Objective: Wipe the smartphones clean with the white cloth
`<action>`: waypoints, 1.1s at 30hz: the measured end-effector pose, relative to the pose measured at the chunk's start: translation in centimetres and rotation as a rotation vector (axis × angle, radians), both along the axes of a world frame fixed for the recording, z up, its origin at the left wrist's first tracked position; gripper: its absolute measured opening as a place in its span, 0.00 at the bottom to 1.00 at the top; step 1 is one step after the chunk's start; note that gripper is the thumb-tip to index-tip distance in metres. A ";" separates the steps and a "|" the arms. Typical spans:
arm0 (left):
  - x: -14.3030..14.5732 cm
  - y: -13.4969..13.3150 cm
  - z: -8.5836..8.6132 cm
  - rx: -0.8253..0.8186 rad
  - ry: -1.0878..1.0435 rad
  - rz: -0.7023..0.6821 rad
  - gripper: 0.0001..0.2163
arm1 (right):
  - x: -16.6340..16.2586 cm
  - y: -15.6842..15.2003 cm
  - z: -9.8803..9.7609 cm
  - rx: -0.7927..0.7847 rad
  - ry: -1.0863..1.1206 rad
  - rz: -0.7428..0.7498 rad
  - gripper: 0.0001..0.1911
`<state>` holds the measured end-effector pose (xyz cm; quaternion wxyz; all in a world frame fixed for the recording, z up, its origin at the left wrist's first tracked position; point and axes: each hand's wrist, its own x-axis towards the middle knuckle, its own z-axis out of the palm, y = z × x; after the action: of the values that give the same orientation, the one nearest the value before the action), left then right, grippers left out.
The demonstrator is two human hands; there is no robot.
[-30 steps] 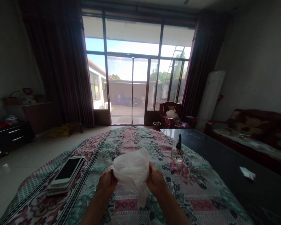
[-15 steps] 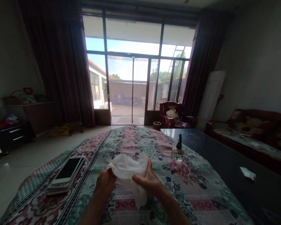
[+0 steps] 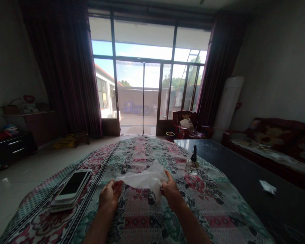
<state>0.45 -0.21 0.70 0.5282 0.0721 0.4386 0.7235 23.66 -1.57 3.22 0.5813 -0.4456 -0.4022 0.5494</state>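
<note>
A crumpled white cloth [image 3: 145, 179] is stretched between both hands just above a floral patterned spread [image 3: 205, 203]. My left hand [image 3: 109, 196] pinches the cloth's left corner with the palm turned up. My right hand [image 3: 170, 189] grips the right side of the cloth, fingers closed round it. A loose end of the cloth hangs down near my right hand.
Two stacked phones [image 3: 71, 189] lie on the spread at the left. A small glass bottle with a dark top [image 3: 192, 162] stands at the spread's right edge, beside a dark glossy table [image 3: 244, 176] carrying a white scrap [image 3: 268, 187]. A sofa [image 3: 277, 142] lines the right wall.
The hands have moved apart and lowered, pulling the bunched cloth out flatter and wider over the spread. The right hand, briefly open half a second ago, grips the cloth again.
</note>
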 end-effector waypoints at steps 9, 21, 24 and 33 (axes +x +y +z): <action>2.4 -1.7 1.2 0.270 0.752 -0.292 0.20 | -0.6 0.7 -1.8 0.045 -0.169 -0.024 0.29; 3.1 -2.1 0.9 0.443 1.223 -0.347 0.07 | -0.2 -0.2 -1.0 0.040 -0.129 0.062 0.41; 2.0 -2.0 1.3 0.426 1.195 -0.236 0.08 | 0.8 -0.2 -0.3 0.036 -0.094 0.106 0.45; -1.5 -1.3 0.6 0.105 1.417 -0.106 0.08 | 6.2 0.3 1.6 -0.127 -0.390 0.285 0.29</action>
<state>-1.10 -1.50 1.35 0.1464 0.5716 0.6371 0.4959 29.90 -1.28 4.83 0.3801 -0.5176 -0.5301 0.5537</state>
